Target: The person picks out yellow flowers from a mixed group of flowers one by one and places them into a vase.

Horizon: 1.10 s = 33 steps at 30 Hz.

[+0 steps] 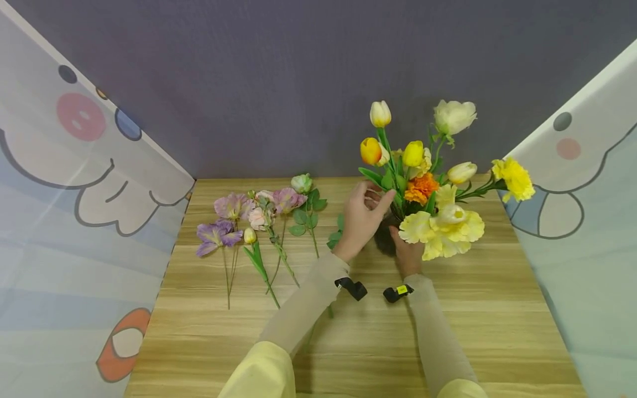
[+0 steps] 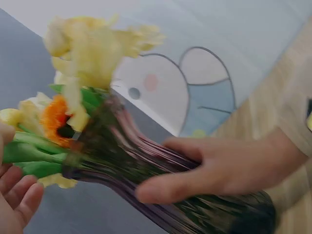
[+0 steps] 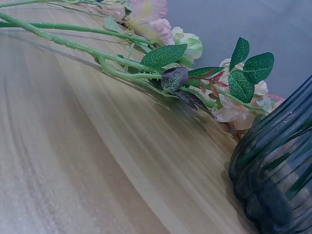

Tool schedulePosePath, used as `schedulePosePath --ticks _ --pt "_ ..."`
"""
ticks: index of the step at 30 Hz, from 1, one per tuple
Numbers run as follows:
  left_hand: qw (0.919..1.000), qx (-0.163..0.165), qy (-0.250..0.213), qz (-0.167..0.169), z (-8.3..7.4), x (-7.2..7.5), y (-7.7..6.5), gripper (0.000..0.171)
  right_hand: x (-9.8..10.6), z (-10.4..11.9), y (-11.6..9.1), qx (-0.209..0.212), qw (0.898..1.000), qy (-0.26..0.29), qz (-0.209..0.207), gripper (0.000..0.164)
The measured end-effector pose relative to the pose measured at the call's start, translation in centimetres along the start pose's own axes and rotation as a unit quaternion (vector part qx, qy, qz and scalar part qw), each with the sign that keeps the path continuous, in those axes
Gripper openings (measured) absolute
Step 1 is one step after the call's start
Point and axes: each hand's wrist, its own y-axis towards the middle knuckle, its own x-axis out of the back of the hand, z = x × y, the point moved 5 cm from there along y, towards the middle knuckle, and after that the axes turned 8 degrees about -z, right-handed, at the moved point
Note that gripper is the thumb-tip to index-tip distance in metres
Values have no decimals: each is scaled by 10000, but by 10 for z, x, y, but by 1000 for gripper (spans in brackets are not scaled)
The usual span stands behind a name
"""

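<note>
A ribbed, dark-tinted glass vase [image 2: 161, 185] holds a bouquet and stands right of the table's middle. My right hand [image 1: 409, 255] grips its side, the thumb laid across the ribs in the left wrist view. My left hand [image 1: 362, 218] is at the left of the vase's mouth, fingers loosely bent and spread beside the green tulip leaves [image 2: 36, 153]. Above the rim are an orange flower [image 1: 421, 188], a big pale-yellow bloom [image 1: 443, 226], a yellow tulip [image 1: 413, 153] and a white tulip [image 1: 380, 114]. In the right wrist view, only the vase's lower part shows.
Left of the vase, loose artificial stems lie on the wooden table [image 1: 448, 331]: purple flowers [image 1: 218, 236], a pale-yellow tulip [image 1: 250, 236], pink blooms [image 1: 260, 217] and a green-white flower [image 1: 301, 183]. A grey wall [image 1: 278, 88] stands behind, with cartoon-printed panels at both sides.
</note>
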Motion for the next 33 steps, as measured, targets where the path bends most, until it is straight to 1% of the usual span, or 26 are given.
schedulePosePath --ticks 3,5,8,12,15,18,20,23,26,29,31,33 --pt "9992 -55 -319 -222 -2 4 7 19 0 1 -1 -38 10000 -41 -23 70" --pt "9991 -107 -322 -237 -1 4 8 18 1 1 -1 -56 9999 -109 -21 69" --pt "9999 -77 -102 -52 5 2 4 17 1 2 -1 -88 9998 -186 18 71" --pt "9996 -33 193 183 10 -2 -2 16 0 3 0 63 9994 -317 105 74" --pt "9996 -38 140 240 12 -3 -6 17 0 1 1 73 9993 -332 136 75" --pt "9995 173 -45 273 16 1 -13 24 1 1 0 30 9994 -324 112 77" --pt "9987 408 -154 278 21 6 -19 30 1 2 0 110 9992 -364 100 77" --pt "9968 778 -135 158 32 18 -30 35 1 4 1 213 9990 -371 88 76" --pt "9948 1012 -80 -22 44 31 -40 30 2 3 1 35 9995 -312 88 75" --pt "9932 1146 21 -192 53 45 -50 25 2 0 0 -217 9994 -264 109 75" --pt "9916 1269 85 -253 51 56 -57 23 2 0 0 -297 9992 -251 136 75" --pt "9909 1297 165 -315 49 69 -62 19 1 1 0 -274 9992 -244 158 75"
